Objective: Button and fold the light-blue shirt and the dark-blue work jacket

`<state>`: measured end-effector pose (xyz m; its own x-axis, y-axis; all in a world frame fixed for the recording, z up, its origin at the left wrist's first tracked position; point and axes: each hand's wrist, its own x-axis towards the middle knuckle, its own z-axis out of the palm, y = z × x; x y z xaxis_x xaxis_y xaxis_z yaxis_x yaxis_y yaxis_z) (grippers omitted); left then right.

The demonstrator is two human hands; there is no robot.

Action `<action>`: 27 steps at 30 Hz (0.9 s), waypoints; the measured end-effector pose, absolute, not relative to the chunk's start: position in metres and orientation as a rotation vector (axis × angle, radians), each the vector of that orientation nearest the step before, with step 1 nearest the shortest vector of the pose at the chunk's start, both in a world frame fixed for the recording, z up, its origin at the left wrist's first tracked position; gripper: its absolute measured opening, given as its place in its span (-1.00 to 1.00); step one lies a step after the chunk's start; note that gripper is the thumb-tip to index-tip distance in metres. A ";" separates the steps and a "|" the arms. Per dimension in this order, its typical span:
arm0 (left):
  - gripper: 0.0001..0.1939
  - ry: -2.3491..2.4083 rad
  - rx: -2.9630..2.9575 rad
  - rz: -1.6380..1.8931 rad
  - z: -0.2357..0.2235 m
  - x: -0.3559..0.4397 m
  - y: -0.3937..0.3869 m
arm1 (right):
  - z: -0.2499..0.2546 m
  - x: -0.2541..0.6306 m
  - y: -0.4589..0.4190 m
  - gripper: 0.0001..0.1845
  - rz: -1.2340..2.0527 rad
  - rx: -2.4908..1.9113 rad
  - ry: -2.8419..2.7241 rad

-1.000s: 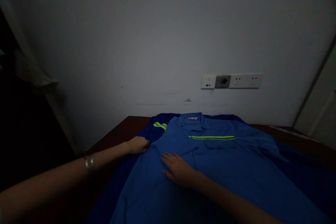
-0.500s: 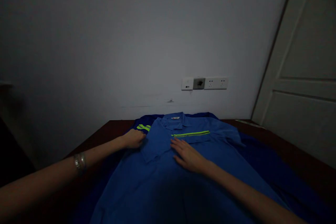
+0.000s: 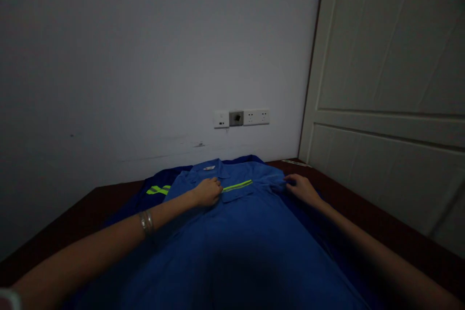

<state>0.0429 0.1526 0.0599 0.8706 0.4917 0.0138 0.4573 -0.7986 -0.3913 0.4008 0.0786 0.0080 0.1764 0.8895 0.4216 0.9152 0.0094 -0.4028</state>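
A light blue work shirt point(image 3: 232, 223) with short sleeves, a collar, a white neck label and a yellow-green stripe lies spread out, front up. Under it is a darker blue garment point(image 3: 160, 179), showing at the left, back and right, with yellow-green bands at the left. My left hand point(image 3: 208, 192) is closed on the shirt's front, by the left end of the chest stripe; its fingertips are partly hidden. At the right sleeve, my right hand point(image 3: 303, 189) pinches the cloth between thumb and fingers. Two bracelets point(image 3: 146, 222) circle my left wrist.
The garments lie on a dark red-brown table point(image 3: 345, 198) pushed against a pale wall point(image 3: 145, 68). Sockets point(image 3: 241, 117) are set in the wall just above the table. A panelled white door point(image 3: 381, 82) stands at the right. A thin flat strip point(image 3: 296, 162) lies at the back right corner.
My left hand has moved right, from the left sleeve to the chest. My right hand has gone from the chest to the right sleeve and closed there. The view has turned right.
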 end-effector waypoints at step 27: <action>-0.59 -0.935 -2.756 -0.181 0.028 0.296 0.242 | -0.005 0.386 0.055 -0.74 -0.315 -2.119 -1.989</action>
